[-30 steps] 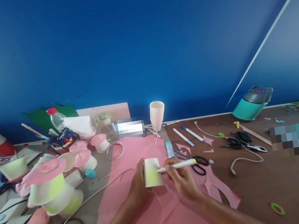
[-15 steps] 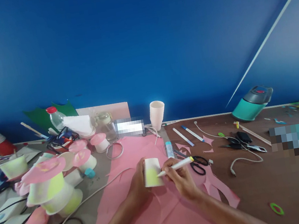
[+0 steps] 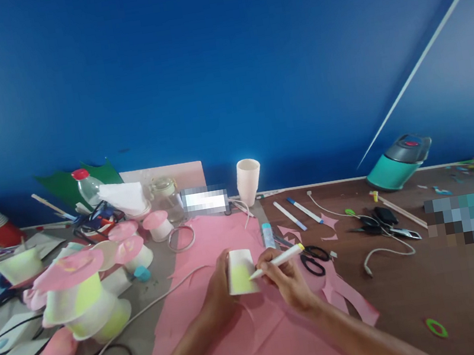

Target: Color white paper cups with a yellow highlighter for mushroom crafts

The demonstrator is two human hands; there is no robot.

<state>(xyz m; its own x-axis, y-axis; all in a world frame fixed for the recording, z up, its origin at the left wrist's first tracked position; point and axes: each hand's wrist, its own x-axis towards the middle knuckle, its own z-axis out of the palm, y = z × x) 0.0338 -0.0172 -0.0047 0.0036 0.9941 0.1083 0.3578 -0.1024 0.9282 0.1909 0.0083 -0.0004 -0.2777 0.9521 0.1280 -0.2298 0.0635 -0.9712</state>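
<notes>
A white paper cup (image 3: 241,273) with a yellow-coloured patch is held by my left hand (image 3: 219,288), whose fingers wrap its left side and back. My right hand (image 3: 285,278) pinches a white marker (image 3: 280,259) with a yellow end; its tip touches the cup's coloured side. Pink paper (image 3: 227,341) lies under both hands. Black-handled scissors (image 3: 314,261) rest just right of the marker, and a glue stick (image 3: 268,236) lies behind my right hand.
Pink-and-yellow cup shapes (image 3: 78,286), cables and a jar (image 3: 166,199) crowd the left. A tall white cup (image 3: 249,180) stands by the blue wall. Two markers (image 3: 290,216), keys, a white cable (image 3: 388,251) and a teal flask (image 3: 397,164) are on the right.
The marker and my right hand have shifted very slightly, with the tip still at the cup's yellow patch. My left hand keeps the same hold.
</notes>
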